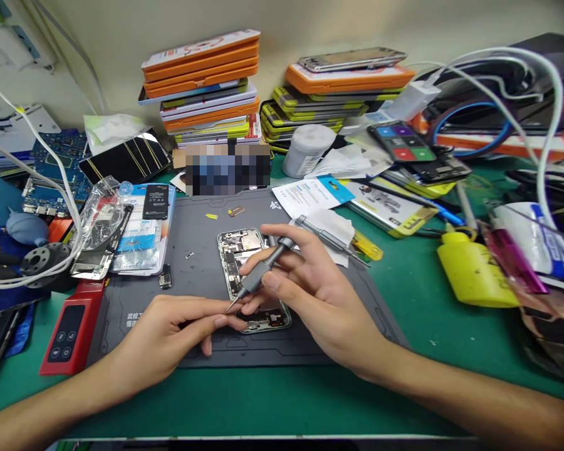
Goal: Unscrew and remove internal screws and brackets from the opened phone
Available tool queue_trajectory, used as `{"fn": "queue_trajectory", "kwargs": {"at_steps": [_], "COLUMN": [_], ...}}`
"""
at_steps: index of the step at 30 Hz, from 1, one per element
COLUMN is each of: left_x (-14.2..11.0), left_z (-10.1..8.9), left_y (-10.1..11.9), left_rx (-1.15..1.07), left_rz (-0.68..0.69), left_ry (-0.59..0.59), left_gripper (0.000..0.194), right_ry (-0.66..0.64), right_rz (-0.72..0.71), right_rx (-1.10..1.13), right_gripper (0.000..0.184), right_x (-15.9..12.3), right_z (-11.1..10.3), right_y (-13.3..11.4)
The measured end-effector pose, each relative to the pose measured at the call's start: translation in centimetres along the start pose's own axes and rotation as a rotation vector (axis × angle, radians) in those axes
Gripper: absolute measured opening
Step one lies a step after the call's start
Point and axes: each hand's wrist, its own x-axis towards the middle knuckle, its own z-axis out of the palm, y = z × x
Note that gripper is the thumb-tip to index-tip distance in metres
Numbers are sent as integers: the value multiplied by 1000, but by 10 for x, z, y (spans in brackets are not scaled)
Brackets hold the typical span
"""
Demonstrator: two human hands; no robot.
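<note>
An opened smartphone (235, 263) lies on the dark grey work mat (192, 213), its inner parts exposed. My right hand (310, 282) grips a grey precision screwdriver (256, 279) by its handle, the shaft slanting down to the left. Over the phone's lower left edge, my left hand (183, 329) pinches thumb and forefinger at the screwdriver's tip. Whether a tiny part sits there too is hidden. Beyond my right hand, a second screwdriver (331, 239) rests on white paper. A small dark phone component (165, 277) lies on the mat left of the phone.
Orange and yellow boxes (202, 69) are stacked at the back. To the left are a red device (68, 332), a phone battery (155, 202) and loose screens. A yellow bottle (472, 269), a white jar (309, 150) and tangled cables (552, 125) crowd the right and back.
</note>
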Motion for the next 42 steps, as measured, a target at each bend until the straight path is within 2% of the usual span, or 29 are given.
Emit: {"fn": "queue_trajectory", "kwargs": {"at_steps": [42], "left_x": [1], "left_z": [-1], "left_y": [0], "left_rx": [2], "left_rz": [20], "left_ry": [-10], "left_gripper": [26], "right_ry": [-31], "right_rz": [4], "right_rx": [104], "right_gripper": [39], "right_x": [0], "right_z": [-1], "right_y": [4]}}
